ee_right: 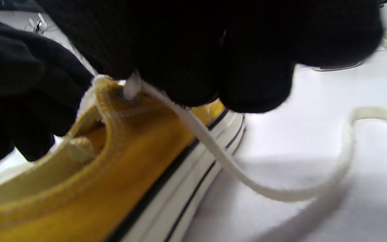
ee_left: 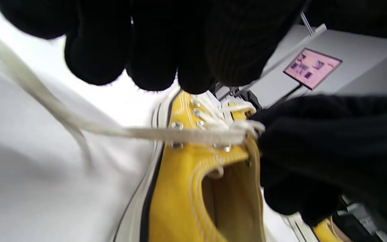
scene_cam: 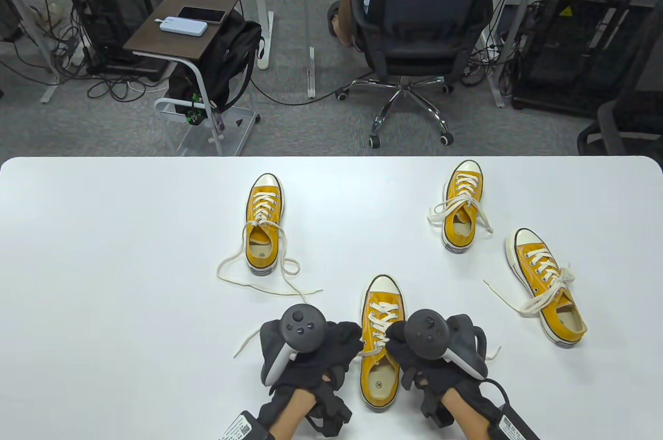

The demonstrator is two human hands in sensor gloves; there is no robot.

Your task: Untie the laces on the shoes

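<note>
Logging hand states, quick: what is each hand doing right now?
Left hand: fingers curled at the lace of the near shoe; grip cannot be told.
Right hand: fingers curled on the same shoe's lace at the eyelets.

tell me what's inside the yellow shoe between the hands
The near yellow sneaker looks empty: the table view shows a tan insole with a round printed mark at the heel. The toe end is covered by the tongue and laces, so it cannot be checked.
</note>
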